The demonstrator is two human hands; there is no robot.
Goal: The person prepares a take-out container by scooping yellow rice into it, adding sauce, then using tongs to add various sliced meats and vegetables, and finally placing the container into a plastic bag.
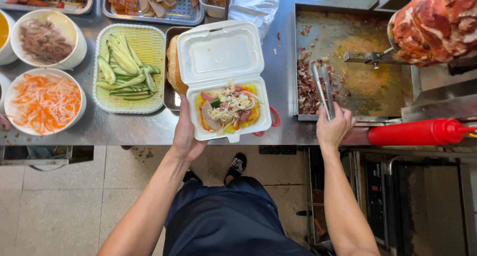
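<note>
Head view showed left hand [186, 134] clasping the open foam box [226, 82]; right hand [334, 127] pinched metal tongs [323, 89] over chopped meat [307, 87].

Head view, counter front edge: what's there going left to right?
Bowl of shredded carrot → green tray of cucumber slices → left hand → open foam box of food → right hand holding metal tongs → red squeeze bottle.
</note>
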